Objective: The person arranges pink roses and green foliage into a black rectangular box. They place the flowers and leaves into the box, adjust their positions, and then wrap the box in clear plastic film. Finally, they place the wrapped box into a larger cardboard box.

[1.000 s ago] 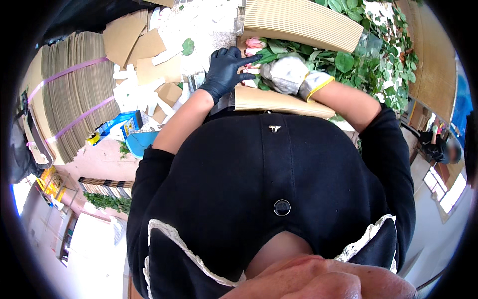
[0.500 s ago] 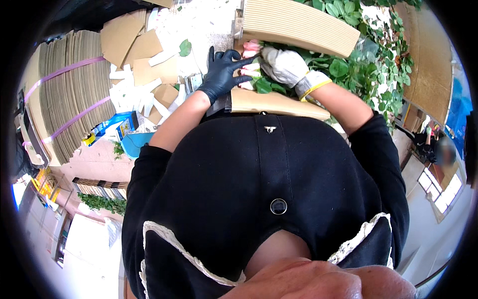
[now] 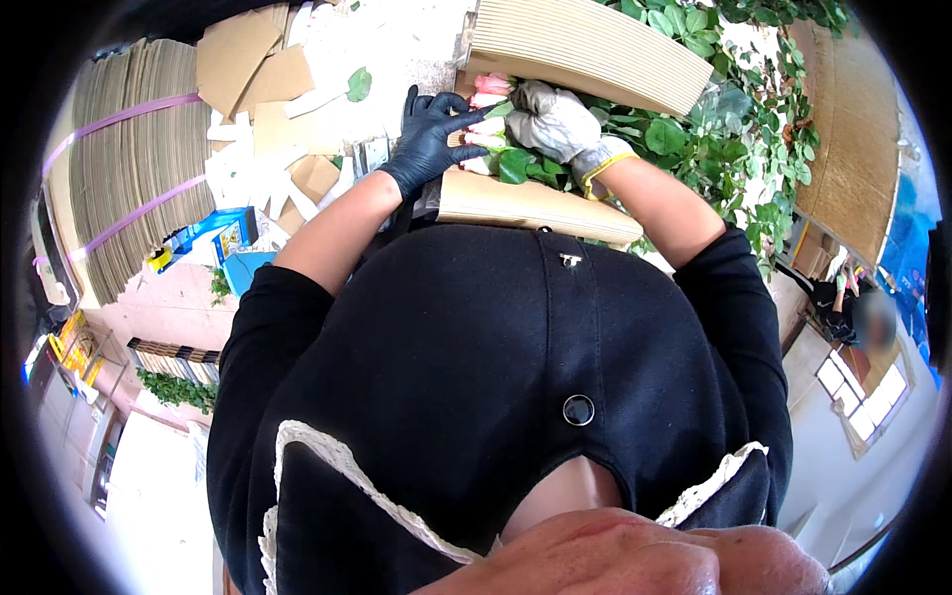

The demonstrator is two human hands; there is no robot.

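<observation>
My left hand (image 3: 428, 139), in a black glove, rests with spread fingers against a bunch of pink roses (image 3: 488, 107) lying on corrugated cardboard (image 3: 516, 203). My right hand (image 3: 551, 121), in a pale grey glove with a yellow cuff, grips the rose stems and green leaves (image 3: 516, 164) just right of the blooms. The two hands nearly touch over the flower heads. A second sheet of ribbed cardboard (image 3: 585, 48) lies just beyond the roses. My black top fills the lower picture and hides the near part of the bench.
Cardboard scraps and white paper offcuts (image 3: 263, 149) litter the surface to the left. A strapped stack of flat cardboard (image 3: 129, 178) stands at far left. Heaped green rose foliage (image 3: 739, 129) lies to the right, beside a brown board (image 3: 848, 149). Another person (image 3: 843, 297) stands at far right.
Both hands have shifted slightly along the bunch. My left hand's fingers have spread over the pink blooms, and my right hand has closed further over the stems.
</observation>
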